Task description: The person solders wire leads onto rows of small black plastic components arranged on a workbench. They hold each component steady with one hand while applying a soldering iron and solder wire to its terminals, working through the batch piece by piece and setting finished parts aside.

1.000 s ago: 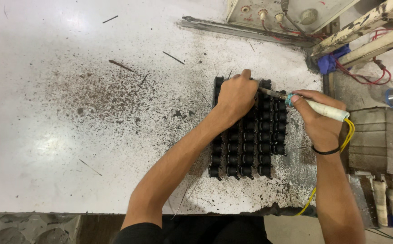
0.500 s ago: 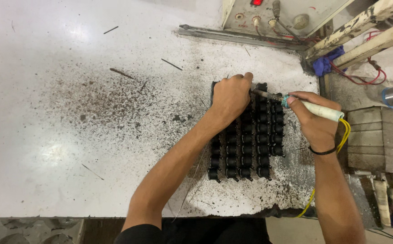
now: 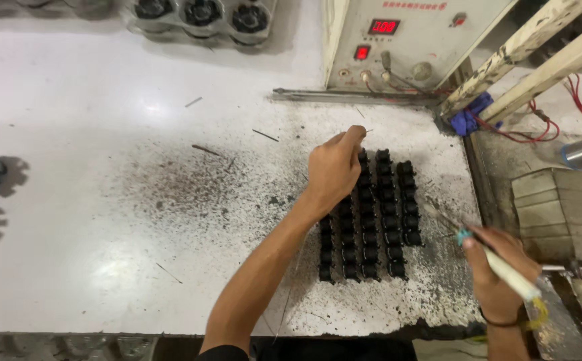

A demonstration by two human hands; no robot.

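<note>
Left hand (image 3: 334, 170) pinched on thin wire (image 3: 366, 132) above block of small black components (image 3: 371, 217) at table's (image 3: 90, 220) right side. Right hand (image 3: 498, 267) closed round soldering iron (image 3: 488, 257), just beside block. Wire judged light, springy, easily bent: best pinched near tip. Components small, rigid.

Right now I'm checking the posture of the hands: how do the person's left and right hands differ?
The left hand reaches over the block of small black parts, pinching a thin wire; the right hand sits off to the side, apart from them. The left hand's fingers pinch at their tips; the right hand wraps a soldering iron. Both are bare.
</note>
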